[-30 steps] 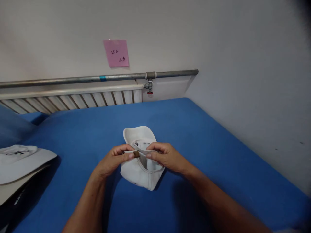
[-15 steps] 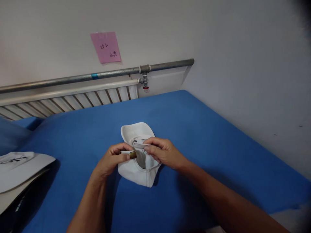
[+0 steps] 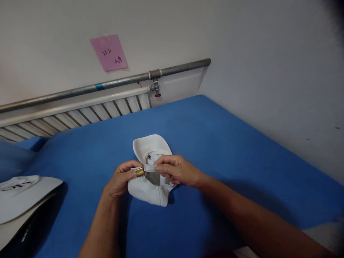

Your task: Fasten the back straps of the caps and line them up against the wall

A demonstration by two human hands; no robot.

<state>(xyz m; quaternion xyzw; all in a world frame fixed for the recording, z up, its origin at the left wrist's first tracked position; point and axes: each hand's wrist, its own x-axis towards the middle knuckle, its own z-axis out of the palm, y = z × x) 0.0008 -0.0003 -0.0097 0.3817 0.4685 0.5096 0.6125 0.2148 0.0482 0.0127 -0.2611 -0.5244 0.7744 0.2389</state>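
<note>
A white cap lies on the blue bed, brim pointing away from me, its back opening facing me. My left hand pinches the brass buckle of the cap's back strap. My right hand pinches the white strap end just to the right of the buckle. Both hands are closed and nearly touch above the cap's rear opening.
Two more white caps are stacked at the left edge on the bed. A radiator and a metal pipe run along the far wall under a pink note. A wall borders the bed on the right.
My hands have drawn closer together at the strap, and the buckle now shows plainly between my left fingers. The view has tilted and shifted a little to the right.
</note>
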